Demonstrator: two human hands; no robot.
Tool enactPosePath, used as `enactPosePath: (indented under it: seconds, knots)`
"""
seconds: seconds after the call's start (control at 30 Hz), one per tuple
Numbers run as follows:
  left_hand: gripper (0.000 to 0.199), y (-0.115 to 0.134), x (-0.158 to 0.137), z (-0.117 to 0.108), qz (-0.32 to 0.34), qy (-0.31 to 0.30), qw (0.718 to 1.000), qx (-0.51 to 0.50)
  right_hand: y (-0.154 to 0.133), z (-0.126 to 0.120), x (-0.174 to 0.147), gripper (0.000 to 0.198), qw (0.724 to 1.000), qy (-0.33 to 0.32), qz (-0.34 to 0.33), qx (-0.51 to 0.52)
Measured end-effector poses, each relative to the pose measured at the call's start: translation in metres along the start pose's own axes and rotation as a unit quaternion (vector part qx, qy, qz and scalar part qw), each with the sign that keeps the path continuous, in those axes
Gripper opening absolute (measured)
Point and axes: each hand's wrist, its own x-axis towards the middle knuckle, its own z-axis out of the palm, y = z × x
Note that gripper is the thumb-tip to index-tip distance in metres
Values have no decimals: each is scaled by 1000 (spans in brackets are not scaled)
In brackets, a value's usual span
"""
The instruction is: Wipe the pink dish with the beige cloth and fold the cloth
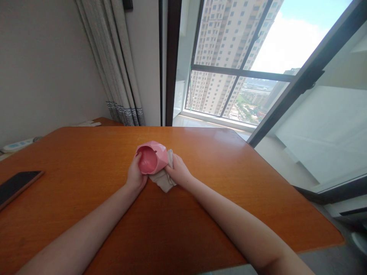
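A pink faceted container, hollow with a wide round mouth, is tilted so its opening faces me above the wooden table. My left hand grips its left side, thumb inside the rim and the other fingers hidden beneath. A beige cloth is bunched against the container's right side and hangs below it. My right hand is closed on the cloth, pressing it to the container's outer wall; some of its fingers are hidden behind the fabric.
A dark phone with a brownish edge lies at the table's left. Farther back on the left is a white power strip. Grey curtains hang behind the table, and a large window stands beyond its far right edge.
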Motion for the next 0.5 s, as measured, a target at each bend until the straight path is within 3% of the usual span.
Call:
enactPosePath:
  seconds: [0.13,0.2,0.27,0.37,0.43,0.5]
  knots:
    - [26,-4,-2,-1,-5,-15,1000,22,-9,-4,-3,39,982,159,-82,51]
    - [28,-6,-2,-3,-11,-30,999,39,-16,-6,-5,38,982,135,-113,70]
    - [29,-8,-2,-5,-15,-40,997,70,-20,-5,-7,48,987,56,-134,68]
    - [30,-8,-3,-4,0,-66,990,121,-19,-1,-7,67,992,-2,-85,90]
    - [34,-7,-5,-2,0,-112,985,134,-14,2,-4,61,989,22,-15,146]
    - [41,-7,-7,0,-31,-161,977,133,-8,1,1,47,966,71,64,242]
